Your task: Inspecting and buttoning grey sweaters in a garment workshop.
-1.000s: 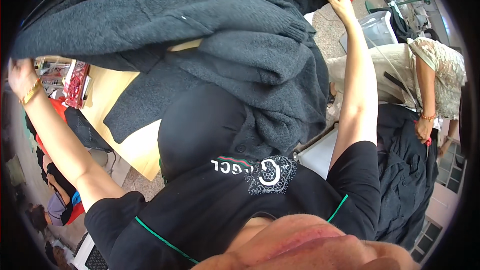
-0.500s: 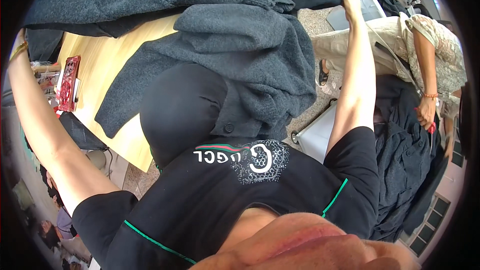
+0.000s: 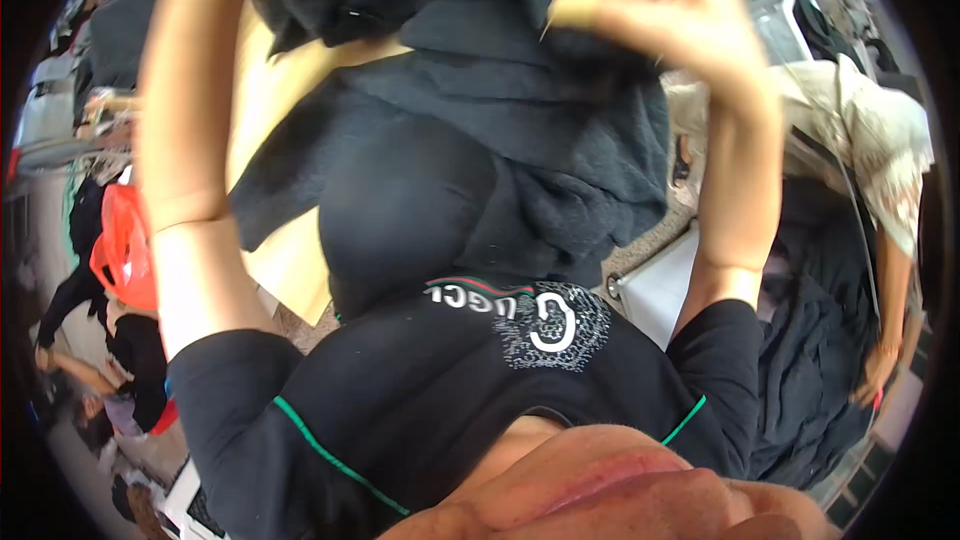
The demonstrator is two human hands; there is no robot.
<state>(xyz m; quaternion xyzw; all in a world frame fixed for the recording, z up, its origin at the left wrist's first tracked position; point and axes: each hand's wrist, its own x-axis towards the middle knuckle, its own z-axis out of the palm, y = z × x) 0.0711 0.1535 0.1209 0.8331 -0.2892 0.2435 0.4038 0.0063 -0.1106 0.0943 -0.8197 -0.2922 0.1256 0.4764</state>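
The right hand point(image 3: 670, 15) half-curls by the garment point(image 3: 445, 25), right of the table point(image 3: 290, 270) — hold unclear; left hand unseen — weak pinch could drop cloth.

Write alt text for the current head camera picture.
A blurred right hand is over bunched dark fabric partly covering a pale wooden table; the left forearm runs past the picture's top. At right, another person is beside dark clothing.

White block letters point(image 3: 473, 298) and one larger white letter point(image 3: 571, 320) on a speckled grey patch point(image 3: 592, 332) mark the chest of the black short-sleeved T-shirt point(image 3: 400, 390).
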